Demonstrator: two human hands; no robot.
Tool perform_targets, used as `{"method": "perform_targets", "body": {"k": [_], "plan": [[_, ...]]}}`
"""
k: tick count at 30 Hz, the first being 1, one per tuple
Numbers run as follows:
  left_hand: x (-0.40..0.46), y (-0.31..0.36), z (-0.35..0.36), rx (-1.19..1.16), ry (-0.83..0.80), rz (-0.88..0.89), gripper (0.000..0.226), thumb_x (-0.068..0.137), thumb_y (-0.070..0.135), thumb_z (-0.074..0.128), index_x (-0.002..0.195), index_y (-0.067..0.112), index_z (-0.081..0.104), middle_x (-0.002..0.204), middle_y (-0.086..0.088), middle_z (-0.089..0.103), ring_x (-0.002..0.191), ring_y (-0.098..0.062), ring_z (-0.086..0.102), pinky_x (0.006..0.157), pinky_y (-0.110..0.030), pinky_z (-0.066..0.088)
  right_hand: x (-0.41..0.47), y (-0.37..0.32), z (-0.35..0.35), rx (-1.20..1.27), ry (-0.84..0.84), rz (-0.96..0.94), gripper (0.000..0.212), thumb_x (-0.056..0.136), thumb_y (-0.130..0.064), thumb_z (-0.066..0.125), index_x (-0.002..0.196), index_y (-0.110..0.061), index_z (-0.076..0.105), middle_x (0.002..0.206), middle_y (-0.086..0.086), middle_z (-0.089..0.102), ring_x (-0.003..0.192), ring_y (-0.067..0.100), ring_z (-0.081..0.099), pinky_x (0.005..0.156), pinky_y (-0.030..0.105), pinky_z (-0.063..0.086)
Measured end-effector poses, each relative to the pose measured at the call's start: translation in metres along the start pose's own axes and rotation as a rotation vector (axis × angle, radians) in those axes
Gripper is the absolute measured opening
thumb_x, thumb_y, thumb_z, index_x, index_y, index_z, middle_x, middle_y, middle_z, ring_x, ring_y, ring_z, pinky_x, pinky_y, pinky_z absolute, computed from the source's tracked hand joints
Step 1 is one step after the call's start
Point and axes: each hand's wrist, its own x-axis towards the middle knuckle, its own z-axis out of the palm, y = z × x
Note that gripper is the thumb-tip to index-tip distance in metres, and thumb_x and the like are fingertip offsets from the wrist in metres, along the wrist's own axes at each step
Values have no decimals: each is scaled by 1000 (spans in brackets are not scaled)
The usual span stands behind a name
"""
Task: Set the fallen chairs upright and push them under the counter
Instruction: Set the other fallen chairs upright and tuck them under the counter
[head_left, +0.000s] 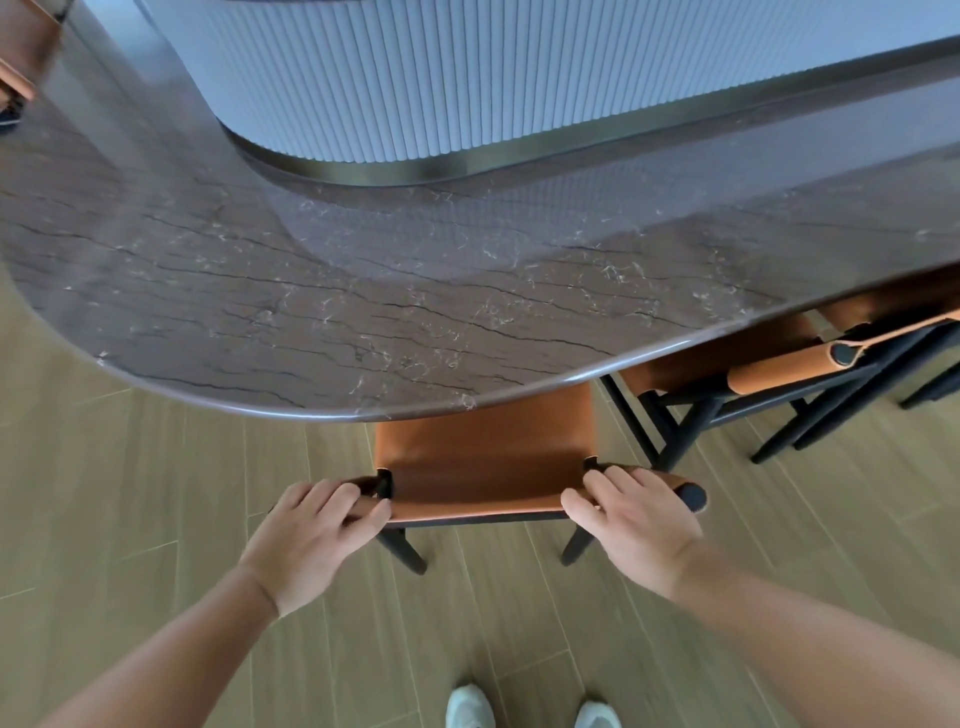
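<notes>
Here both hands (306, 535) (636, 525) grip the chair (483, 457) under counter (363, 291).

The floor (156, 519) is laid with long, pale wood-look planks with thin light seams, running across the near half of the scene. Farther off, a tall curved wall (415, 78) of narrow vertical white ribs sweeps from the left to the far right, with a dark, glossy metal band (363, 169) along its foot. Soft, even daylight falls over everything, without hard shadows.
</notes>
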Motion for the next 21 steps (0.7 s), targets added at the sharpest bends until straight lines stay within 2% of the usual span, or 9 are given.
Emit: {"method": "perform_targets", "body": {"k": [3, 6, 9, 16, 18, 21], "plan": [[7, -7, 0, 4, 40, -26, 51, 75, 3, 35, 121, 18, 51, 88, -11, 62, 69, -32, 60, 61, -40, 50, 8, 6, 1, 7, 28, 42, 56, 60, 3, 75, 110, -11, 52, 85, 8, 57, 66, 27, 53, 52, 42, 49], [15, -13, 0, 32, 109, -22, 54, 78, 4, 32, 126, 18, 53, 94, -11, 62, 72, -31, 60, 63, -41, 50, 16, 19, -3, -15, 35, 28, 52, 63, 3, 74, 110, -10, 55, 85, 8, 57, 66, 26, 53, 53, 41, 49], [26, -24, -4, 56, 154, -2, 56, 78, 3, 31, 127, 18, 53, 92, -10, 62, 72, -31, 59, 63, -40, 49, 30, 34, -12, -27, 49, 6, 57, 60, 3, 75, 110, -10, 51, 85, 8, 56, 66, 25, 52, 54, 41, 49], [52, -46, -20, 25, 113, 11, 55, 69, 0, 27, 117, 14, 50, 83, -9, 55, 66, -28, 52, 56, -35, 47, 53, 53, -26, -55, 51, -7, 58, 58, -3, 76, 108, -13, 48, 85, 7, 53, 66, 23, 48, 53, 36, 46], [55, -47, -23, -3, 99, 10, 56, 65, -5, 34, 116, 14, 50, 83, -9, 55, 67, -28, 53, 56, -37, 48, 55, 54, -27, -59, 47, -5, 59, 58, -5, 77, 108, -13, 49, 85, 7, 54, 67, 23, 50, 53, 35, 45], [55, -42, -26, -48, 83, -8, 61, 58, -6, 57, 115, 15, 52, 83, -9, 56, 68, -28, 54, 58, -36, 49, 55, 58, -26, -63, 25, -10, 60, 57, -7, 82, 108, -13, 52, 86, 6, 55, 67, 22, 51, 54, 34, 47]]}}
